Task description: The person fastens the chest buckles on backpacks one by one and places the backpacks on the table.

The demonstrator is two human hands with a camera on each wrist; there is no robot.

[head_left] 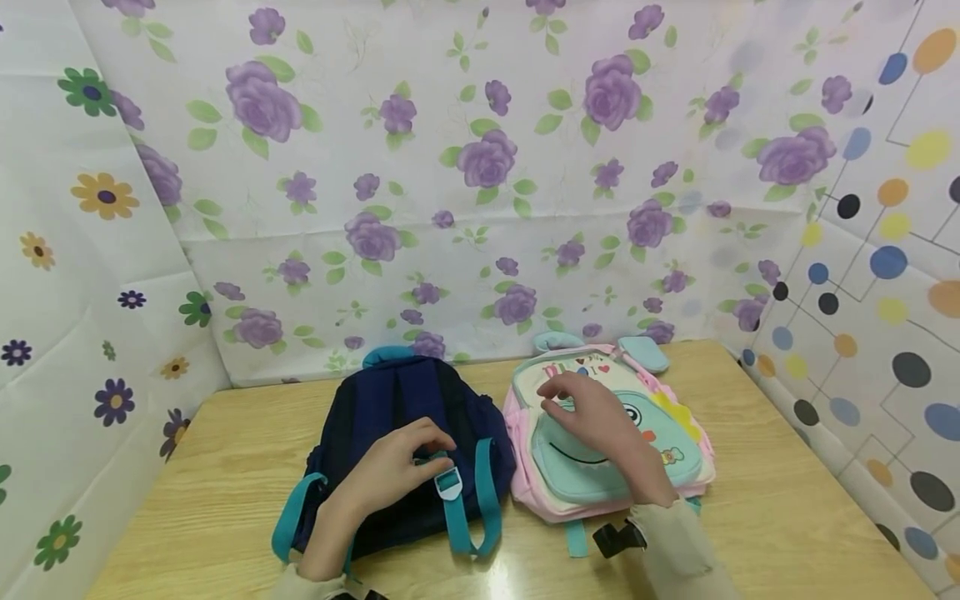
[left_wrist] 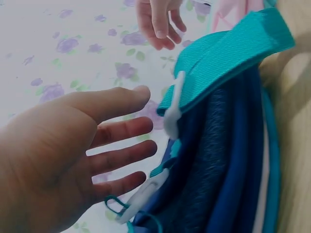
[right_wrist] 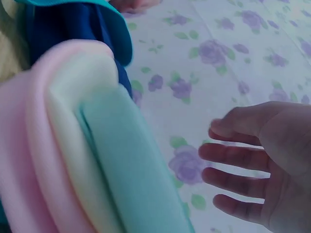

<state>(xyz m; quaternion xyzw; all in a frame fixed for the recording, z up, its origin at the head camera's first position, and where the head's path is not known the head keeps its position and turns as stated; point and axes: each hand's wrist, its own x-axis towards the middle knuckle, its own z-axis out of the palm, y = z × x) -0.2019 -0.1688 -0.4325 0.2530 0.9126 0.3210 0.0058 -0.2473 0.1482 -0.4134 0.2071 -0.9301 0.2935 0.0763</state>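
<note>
A navy backpack [head_left: 384,400] lies on the table with its teal straps [head_left: 487,492] facing up. Over it hovers my left hand [head_left: 397,467], its fingers loosely bent with nothing between them, near a white strap buckle [head_left: 448,483]. In the left wrist view the thumb and fingers of that left hand [left_wrist: 92,145] are apart from the teal strap [left_wrist: 228,58]. To the right lies a pink and mint backpack [head_left: 540,467] with a cartoon face. My right hand [head_left: 592,412] is above its front; the right wrist view shows this hand [right_wrist: 257,165] relaxed, holding nothing, clear of the fabric.
Both bags lie side by side on a wooden table [head_left: 225,467]. A purple-flowered cloth [head_left: 450,275] hangs behind it, with patterned sheets on the left [head_left: 105,333] and right [head_left: 885,350]. A small mint flap [head_left: 643,353] sticks out at the pink bag's top.
</note>
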